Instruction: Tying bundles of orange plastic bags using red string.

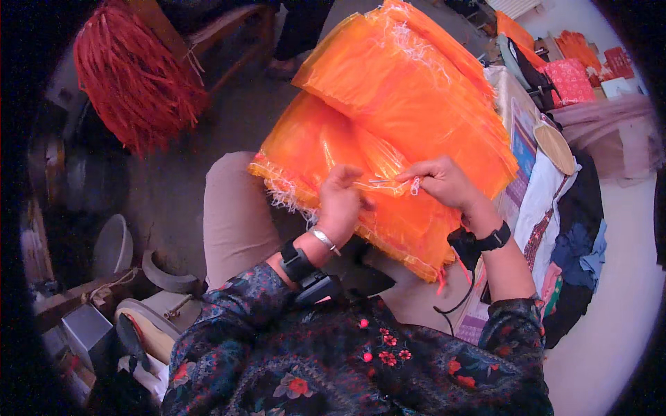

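A thick stack of shiny orange woven plastic sheets (430,118) with frayed white edges lies across my lap. Over its near part, my left hand (340,197) is closed in a pinch on a strand of white thread (368,186). My right hand (444,182) pinches a thin, pale, needle-like piece (381,182) that points toward the left hand. A small white loop (415,186) hangs below the right fingertips; whether it is thread or plastic I cannot tell. Both hands are apart, with the thread running between them.
A bundle of red strips (135,80) hangs over a wooden chair at the far left. To the right, clothes (579,236) and a round woven fan (554,149) lie along a covered surface. A metal box (87,333) and a basin (113,246) stand at the lower left.
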Available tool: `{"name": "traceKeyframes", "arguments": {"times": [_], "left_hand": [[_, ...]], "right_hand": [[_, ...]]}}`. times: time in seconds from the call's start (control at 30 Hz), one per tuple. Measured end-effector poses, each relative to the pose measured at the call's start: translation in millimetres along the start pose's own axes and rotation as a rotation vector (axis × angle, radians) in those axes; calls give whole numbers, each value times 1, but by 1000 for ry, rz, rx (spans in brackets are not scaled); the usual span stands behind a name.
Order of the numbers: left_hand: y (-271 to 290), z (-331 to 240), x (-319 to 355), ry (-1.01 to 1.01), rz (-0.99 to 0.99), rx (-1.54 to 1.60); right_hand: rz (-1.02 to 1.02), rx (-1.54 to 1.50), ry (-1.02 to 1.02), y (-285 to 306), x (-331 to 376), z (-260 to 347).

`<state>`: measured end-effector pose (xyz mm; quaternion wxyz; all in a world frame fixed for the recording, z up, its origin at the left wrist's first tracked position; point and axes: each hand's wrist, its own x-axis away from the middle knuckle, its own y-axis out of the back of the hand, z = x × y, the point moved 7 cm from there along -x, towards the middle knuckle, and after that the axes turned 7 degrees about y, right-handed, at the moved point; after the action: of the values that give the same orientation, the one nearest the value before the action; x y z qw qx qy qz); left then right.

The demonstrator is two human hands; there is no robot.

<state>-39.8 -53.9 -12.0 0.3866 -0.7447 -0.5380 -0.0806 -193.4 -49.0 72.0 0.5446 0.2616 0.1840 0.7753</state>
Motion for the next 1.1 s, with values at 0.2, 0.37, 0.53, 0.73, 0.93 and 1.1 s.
{"name": "traceKeyframes", "arguments": {"times": [0.2,0.37,0.53,0.73,0.93,1.1], "left_hand": [[5,-8,3,-195,-46,-61],[-55,-32,28,-743,87,-571],[-49,-32,35,-637,-90,-586],[-39,41,-8,167,-43,-131],[-21,15,-21,212,29,8],[-30,1,-18,144,84,-171]], "right_hand": [[93,352,-128,-3,-5,22],[40,451,-10,-21,-10,15],[-78,-151,-165,-6,1,-12],[8,142,-212,19,-14,-4],[324,567,-236,26,-29,3],[506,698,-240,-4,-41,37]]}}
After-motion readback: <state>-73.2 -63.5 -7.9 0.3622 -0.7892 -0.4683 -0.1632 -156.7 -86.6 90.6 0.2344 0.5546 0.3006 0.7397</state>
